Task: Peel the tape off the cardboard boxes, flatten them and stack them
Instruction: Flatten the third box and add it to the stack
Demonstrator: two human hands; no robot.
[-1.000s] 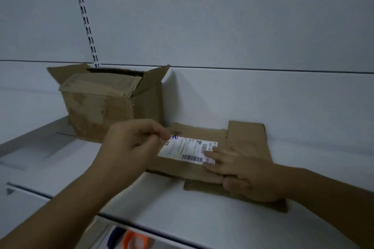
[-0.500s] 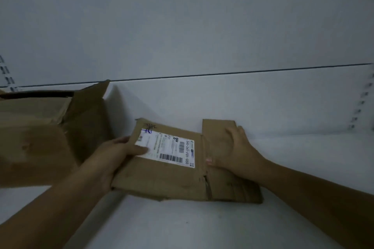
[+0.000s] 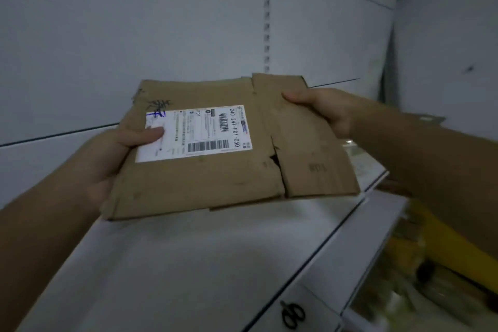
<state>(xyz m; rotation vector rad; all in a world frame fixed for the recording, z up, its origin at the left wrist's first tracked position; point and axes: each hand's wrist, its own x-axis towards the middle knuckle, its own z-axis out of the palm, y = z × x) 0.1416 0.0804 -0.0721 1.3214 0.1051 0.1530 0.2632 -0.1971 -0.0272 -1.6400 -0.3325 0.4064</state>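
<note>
Flattened cardboard box [image 3: 204, 175] held in the air above the white shelf [image 3: 188, 264], tilted slightly, white shipping label [image 3: 194, 133] facing up with barcodes and black scribble beside it. Left hand [image 3: 116, 153] gripping the left edge, thumb pressed on the label's corner; right hand [image 3: 323, 110] clamped on the far right flap, thumb on top. Torn split near the fold between main panel and right flap.

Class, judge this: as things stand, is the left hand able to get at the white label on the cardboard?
Probably yes. The left hand holds the cardboard by its left edge, its thumb already on the label, with nothing covering it.
</note>
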